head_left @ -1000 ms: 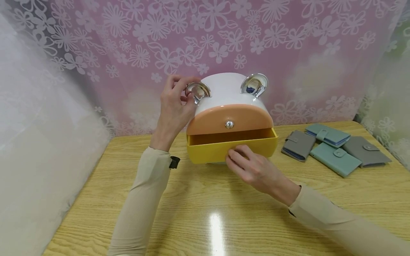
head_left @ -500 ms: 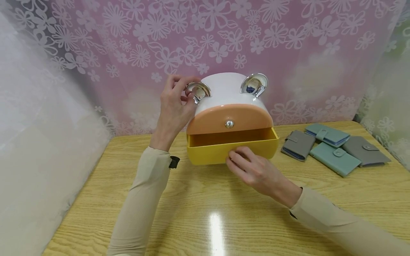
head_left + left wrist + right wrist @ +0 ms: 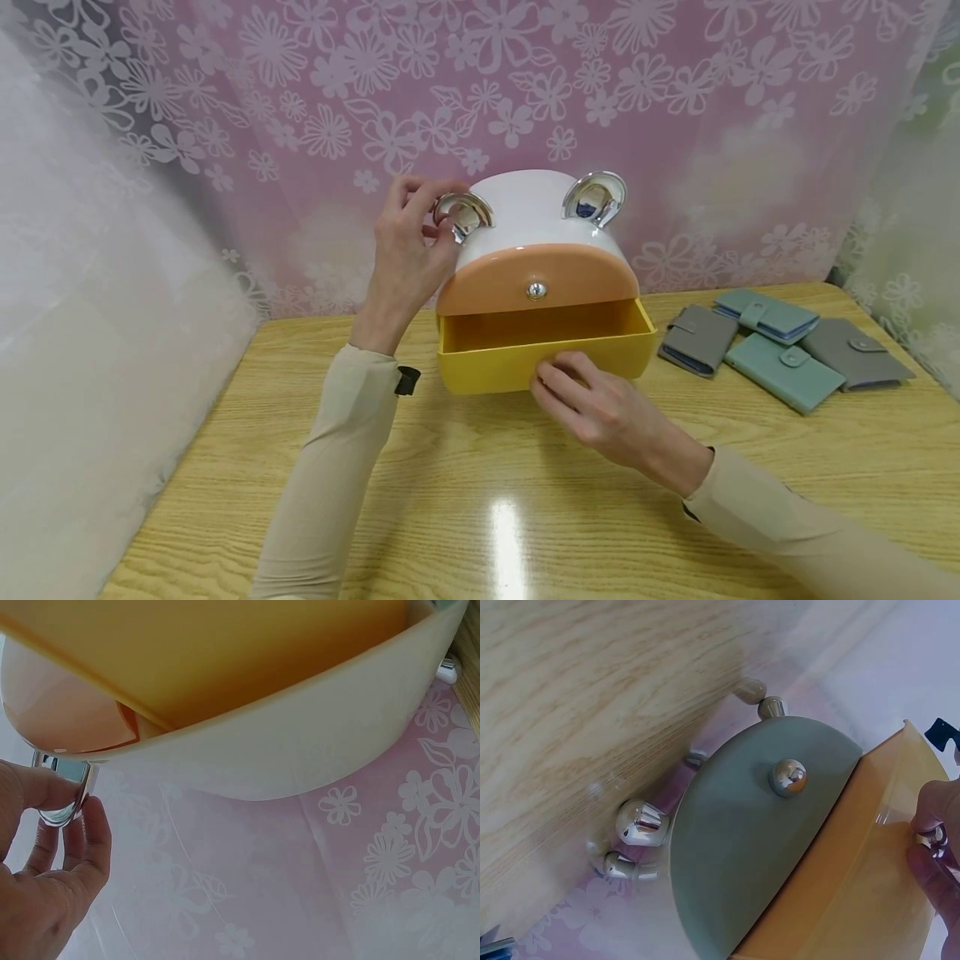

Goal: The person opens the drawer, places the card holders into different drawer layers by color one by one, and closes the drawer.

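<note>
A white storage box (image 3: 525, 200) with a rounded top and chrome ears stands at the back of the table. My left hand (image 3: 407, 262) pinches its left chrome ear (image 3: 467, 212) between thumb and fingers. Below the closed orange drawer (image 3: 483, 279), a yellow drawer (image 3: 483, 372) sticks out, its visible inside bare. My right hand (image 3: 618, 417) grips this drawer's small chrome knob (image 3: 933, 840) between thumb and finger, as the right wrist view shows. There, a green drawer front (image 3: 742, 817) with a round knob lies under the yellow one.
Right of the box, two grey wallets (image 3: 697, 340) and two green wallets (image 3: 787, 372) lie overlapping on the wooden table (image 3: 420, 500). A pink flowered curtain (image 3: 450, 83) hangs close behind the box, with pale sheets on both sides.
The yellow drawer has slid farther out toward me, with my right hand moving back along with it. My left hand stays on the ear.
</note>
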A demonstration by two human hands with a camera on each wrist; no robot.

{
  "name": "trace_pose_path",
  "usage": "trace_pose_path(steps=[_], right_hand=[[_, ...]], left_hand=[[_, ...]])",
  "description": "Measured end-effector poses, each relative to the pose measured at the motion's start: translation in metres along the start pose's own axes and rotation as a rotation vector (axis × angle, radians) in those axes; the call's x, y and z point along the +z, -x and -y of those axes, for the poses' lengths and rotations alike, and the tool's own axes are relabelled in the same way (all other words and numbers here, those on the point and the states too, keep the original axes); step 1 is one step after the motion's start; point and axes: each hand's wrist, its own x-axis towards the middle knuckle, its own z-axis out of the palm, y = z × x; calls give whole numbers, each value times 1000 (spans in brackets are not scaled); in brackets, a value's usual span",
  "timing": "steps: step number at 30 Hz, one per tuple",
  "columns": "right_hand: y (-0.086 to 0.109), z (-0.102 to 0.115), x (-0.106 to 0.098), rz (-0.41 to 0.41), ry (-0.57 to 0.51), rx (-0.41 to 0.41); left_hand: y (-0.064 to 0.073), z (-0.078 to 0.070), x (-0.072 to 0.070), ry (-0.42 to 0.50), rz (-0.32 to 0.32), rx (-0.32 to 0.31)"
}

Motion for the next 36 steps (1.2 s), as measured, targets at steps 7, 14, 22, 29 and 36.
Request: trace_pose_path(steps=[7, 14, 22, 29, 36], right_hand=[[2, 3, -2, -27, -11, 1], [4, 6, -6, -14, -12, -10], [2, 7, -7, -96, -58, -15], [1, 9, -8, -105, -64, -21], [2, 10, -8, -114, -60, -30]], left_hand=[[0, 0, 0, 7, -5, -1], [0, 0, 0, 1, -4, -9], [0, 0, 1, 3, -7, -2], [0, 1, 1, -2, -8, -4], [0, 1, 1, -4, -11, -4]])
